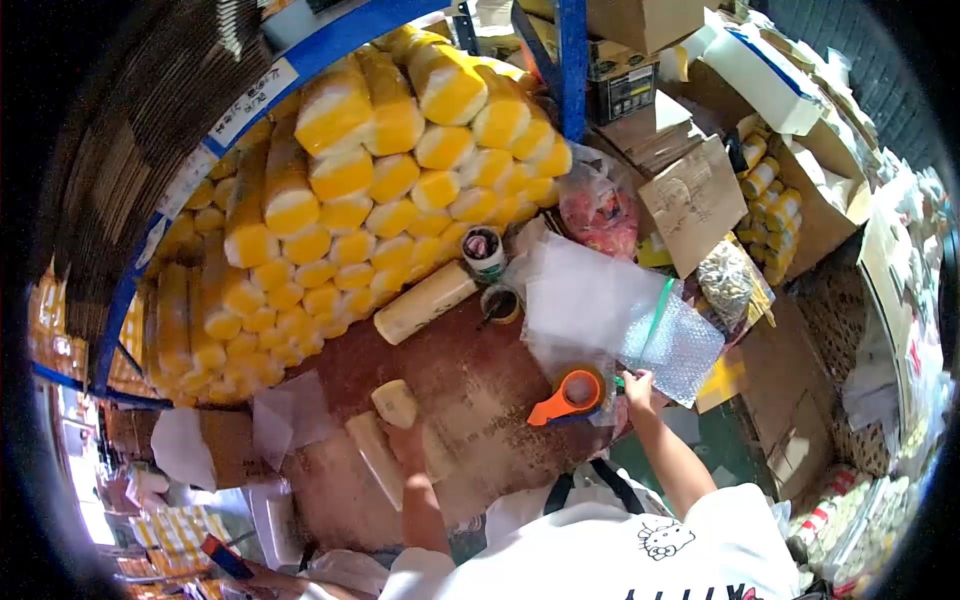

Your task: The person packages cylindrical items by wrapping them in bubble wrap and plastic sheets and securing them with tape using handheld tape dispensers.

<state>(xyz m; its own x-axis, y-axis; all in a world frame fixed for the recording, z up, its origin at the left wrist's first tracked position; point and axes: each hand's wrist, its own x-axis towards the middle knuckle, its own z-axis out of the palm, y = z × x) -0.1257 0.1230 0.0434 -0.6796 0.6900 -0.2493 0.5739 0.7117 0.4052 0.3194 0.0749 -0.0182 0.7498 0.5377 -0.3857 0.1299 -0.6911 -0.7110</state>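
My left hand is closed round the lower end of a short beige roll, above the reddish-brown table. Another pale roll lies beside that hand. My right hand pinches a small green item at the lower edge of a stack of clear bubble-wrap bags. A green strip crosses the bags. Just left of my right hand lies an orange tape dispenser. Translucent white sheets spread out above it.
Yellow-ended rolls are piled behind the table, beside a blue shelf post. A long beige roll, a cup and cardboard lie farther back. At lower left, another person's hand holds a dark object.
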